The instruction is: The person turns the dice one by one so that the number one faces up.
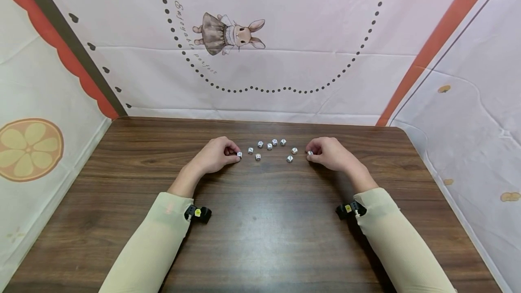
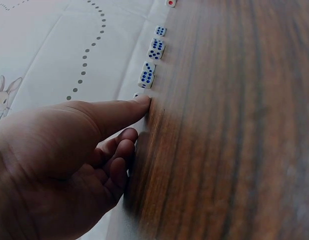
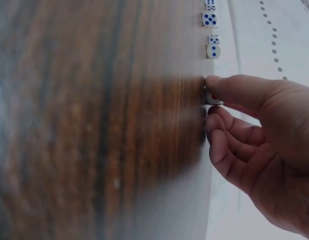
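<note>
Small white dice lie loosely spread across the far part of the brown table. My left hand (image 1: 216,155) pinches the leftmost die (image 1: 239,154) between thumb and forefinger at the tabletop. In the left wrist view the thumb hides most of that die (image 2: 137,95). Over on the right, my right hand (image 1: 331,153) holds the rightmost die (image 1: 310,153) by thumb and fingertips. A red pip shows on this die (image 3: 213,100) beside the thumb in the right wrist view. Two dice (image 1: 250,150) (image 1: 258,157) lie nearest the left hand, and another die (image 1: 294,150) is nearest the right.
Between the hands sit several more dice, among them one at the back (image 1: 283,142) and one nearer the front (image 1: 290,159). The wood-grain table (image 1: 260,238) ends at a white printed cloth (image 1: 305,35) behind. Cloth also hangs at both sides.
</note>
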Demonstrator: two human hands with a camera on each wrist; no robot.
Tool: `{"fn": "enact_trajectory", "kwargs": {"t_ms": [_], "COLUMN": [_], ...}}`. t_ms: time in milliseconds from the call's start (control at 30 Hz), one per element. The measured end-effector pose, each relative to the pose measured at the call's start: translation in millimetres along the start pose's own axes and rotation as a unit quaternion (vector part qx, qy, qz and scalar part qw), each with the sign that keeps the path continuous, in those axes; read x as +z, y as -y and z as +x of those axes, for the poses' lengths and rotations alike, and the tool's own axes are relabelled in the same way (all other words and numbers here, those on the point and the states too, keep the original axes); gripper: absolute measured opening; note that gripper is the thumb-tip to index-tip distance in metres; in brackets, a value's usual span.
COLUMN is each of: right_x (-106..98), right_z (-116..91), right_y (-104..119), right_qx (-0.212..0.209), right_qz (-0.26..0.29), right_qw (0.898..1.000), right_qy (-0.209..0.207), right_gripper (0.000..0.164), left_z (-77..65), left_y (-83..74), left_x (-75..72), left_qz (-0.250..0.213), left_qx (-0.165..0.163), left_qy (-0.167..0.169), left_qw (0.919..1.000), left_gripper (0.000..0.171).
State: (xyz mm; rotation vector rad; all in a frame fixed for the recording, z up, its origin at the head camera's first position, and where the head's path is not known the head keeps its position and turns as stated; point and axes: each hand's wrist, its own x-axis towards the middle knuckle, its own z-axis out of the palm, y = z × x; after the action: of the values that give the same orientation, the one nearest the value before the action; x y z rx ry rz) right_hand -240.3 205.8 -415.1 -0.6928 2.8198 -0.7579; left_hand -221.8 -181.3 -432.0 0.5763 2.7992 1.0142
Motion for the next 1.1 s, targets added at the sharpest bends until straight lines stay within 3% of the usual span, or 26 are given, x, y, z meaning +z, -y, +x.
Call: {"fn": "enact_trajectory", "kwargs": {"t_ms": [367,1100], "right_x": [-0.7,-2.5], "right_z": [-0.4,-1.9], "right_y": [-0.8,0.7], "right_qx": [0.002,0.001], "right_qz": [0.013,0.024], "right_qw": [1.0,1.0], "right_qy": [-0.004,-0.015], "right_gripper": [0.004,0.005], "left_z": [0.1,1.4], "left_y": [-1.0,1.6], "left_x": [0.4,0.0], "left_qz": [0.001,-0.002], "left_qx": [-0.003,-0.008], "left_qy": [0.003,0.007], "left_qw": [1.0,0.9999], "left_gripper": [0.013,0.013]}}
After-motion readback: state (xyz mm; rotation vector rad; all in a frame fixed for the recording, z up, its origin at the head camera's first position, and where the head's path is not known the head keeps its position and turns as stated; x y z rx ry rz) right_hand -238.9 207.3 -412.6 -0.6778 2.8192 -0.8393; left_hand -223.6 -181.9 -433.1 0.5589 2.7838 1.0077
